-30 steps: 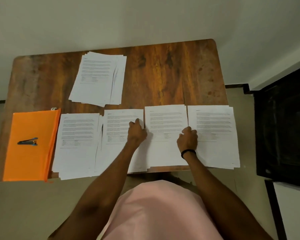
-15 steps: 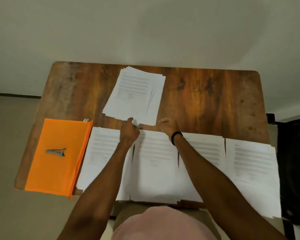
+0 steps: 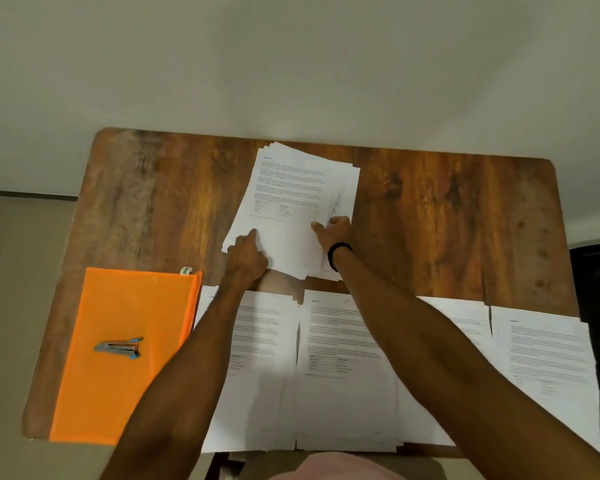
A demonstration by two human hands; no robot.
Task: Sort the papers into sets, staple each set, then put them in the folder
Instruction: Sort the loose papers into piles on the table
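Left: flat orange plastic folder [image 3: 125,382], small grey stapler [image 3: 119,347] lying on it, untouched. Centre: left hand [image 3: 247,253] and right hand [image 3: 334,231] have left the near row of white paper piles [image 3: 326,393]. They now pinch the near corners of the fanned white stack [image 3: 298,192] farther back, thumbs on top; sorting presumably continues.

Bare forearms, no sleeves; black band [image 3: 339,255] on right wrist; pink garment [image 3: 336,467] at chest.

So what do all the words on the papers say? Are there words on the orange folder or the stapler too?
Nothing here can be read.
On the far stack: printed lines, too blurred to read.
On the near papers: headings and lines, too blurred to read.
On the folder tag: too small to tell.
On the stapler: no lettering shows.
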